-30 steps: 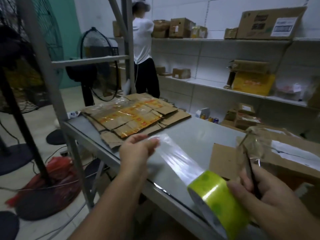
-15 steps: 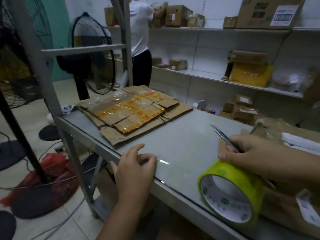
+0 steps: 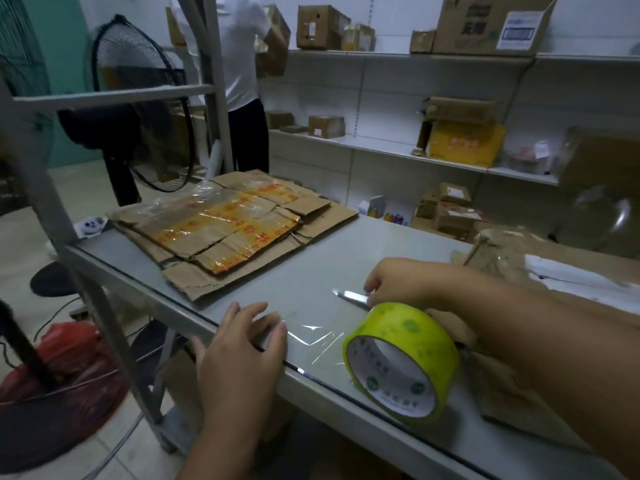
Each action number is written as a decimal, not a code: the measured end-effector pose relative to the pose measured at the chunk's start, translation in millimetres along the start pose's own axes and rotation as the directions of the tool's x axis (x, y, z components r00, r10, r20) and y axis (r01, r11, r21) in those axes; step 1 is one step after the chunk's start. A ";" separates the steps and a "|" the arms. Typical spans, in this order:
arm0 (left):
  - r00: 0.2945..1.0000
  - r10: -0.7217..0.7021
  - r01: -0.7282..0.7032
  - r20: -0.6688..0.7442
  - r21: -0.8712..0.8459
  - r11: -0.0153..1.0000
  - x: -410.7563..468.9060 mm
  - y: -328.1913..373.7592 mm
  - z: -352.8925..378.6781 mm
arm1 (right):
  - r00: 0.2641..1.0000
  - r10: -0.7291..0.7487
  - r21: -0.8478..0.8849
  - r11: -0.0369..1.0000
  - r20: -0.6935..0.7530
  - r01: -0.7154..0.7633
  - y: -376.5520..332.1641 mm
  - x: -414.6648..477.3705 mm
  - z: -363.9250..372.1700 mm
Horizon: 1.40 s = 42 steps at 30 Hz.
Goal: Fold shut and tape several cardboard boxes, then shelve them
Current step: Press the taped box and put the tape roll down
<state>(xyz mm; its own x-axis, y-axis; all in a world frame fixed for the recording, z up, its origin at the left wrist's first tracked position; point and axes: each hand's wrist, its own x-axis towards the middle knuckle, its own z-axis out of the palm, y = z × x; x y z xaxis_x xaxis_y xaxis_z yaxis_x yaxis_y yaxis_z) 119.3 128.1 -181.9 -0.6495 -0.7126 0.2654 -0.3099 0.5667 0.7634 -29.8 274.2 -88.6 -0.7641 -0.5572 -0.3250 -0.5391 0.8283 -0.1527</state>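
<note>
Grey metal table (image 3: 346, 258), mid-frame.
Your left hand (image 3: 242, 351) lay spread on a clear tape strip (image 3: 311, 336); your right hand (image 3: 398, 282) pinched a slim silver knife (image 3: 349, 295).

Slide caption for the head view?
Left hand rests at the table edge by a clear tape strip; right hand holds a blade beside the yellow roll.

My tape roll (image 3: 408, 327): outer wrap yellow-green, faint darker green spots; core face white, green round logos and green print. Pulled tape strip (image 3: 311, 336): clear, white glare lines. My utility knife (image 3: 349, 295): blade silver. Work table (image 3: 346, 258): plain grey. Flattened cartons (image 3: 221, 233): brown, crossed by yellow tape bands with red characters. Shelving (image 3: 381, 147): white. Shelf box (image 3: 464, 143): yellow, red print. Floor bag (image 3: 69, 368): red. Fan (image 3: 138, 98): black. Wall (image 3: 59, 39) at my left: teal. Other person: shirt (image 3: 239, 46) white, trousers (image 3: 249, 133) black.
</note>
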 end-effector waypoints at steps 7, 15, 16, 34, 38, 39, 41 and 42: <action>0.989 0.059 -0.048 0.134 -0.086 0.995 6.7 -9.2 -7.2 | 0.914 -0.153 0.225 0.942 -0.375 0.250 -10.8 -54.4 -4.6; 0.988 -0.022 0.043 0.151 -0.141 0.989 7.5 -6.3 -11.7 | 0.945 -0.139 0.299 0.926 -0.296 0.230 -8.1 -78.9 0.3; 0.990 -0.014 0.032 0.138 -0.133 0.991 5.0 -3.9 -13.0 | 0.946 -0.113 0.295 0.933 -0.305 0.206 -3.3 -73.3 -0.8; 0.512 0.172 -0.396 0.842 0.054 0.917 15.7 240.3 48.7 | 0.667 0.676 0.522 0.709 -0.312 -0.474 203.2 -171.0 -14.0; 0.314 -0.041 -0.408 0.949 0.174 0.896 15.4 246.2 92.3 | 0.612 0.732 0.619 0.638 -0.300 -0.459 218.3 -176.7 9.2; 0.269 -0.027 -0.425 0.963 0.144 0.894 13.6 249.5 93.0 | 0.604 0.740 0.634 0.626 -0.297 -0.455 224.4 -177.9 11.6; 0.208 -0.001 -0.458 0.978 0.098 0.884 11.5 255.4 90.7 | 0.590 0.750 0.657 0.611 -0.301 -0.442 235.7 -178.3 20.0; 0.192 -0.009 -0.476 0.981 0.101 0.874 11.7 254.8 89.7 | 0.580 0.750 0.661 0.614 -0.319 -0.431 239.5 -177.2 24.9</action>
<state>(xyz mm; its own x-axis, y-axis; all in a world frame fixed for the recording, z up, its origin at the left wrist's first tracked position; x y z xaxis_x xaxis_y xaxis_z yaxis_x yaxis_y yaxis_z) -29.5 301.3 -37.1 -0.8032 0.2639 -0.5340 -0.0322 0.8759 0.4814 -14.7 572.7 -90.8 -0.9601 0.2795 -0.0056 0.2326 0.7877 -0.5705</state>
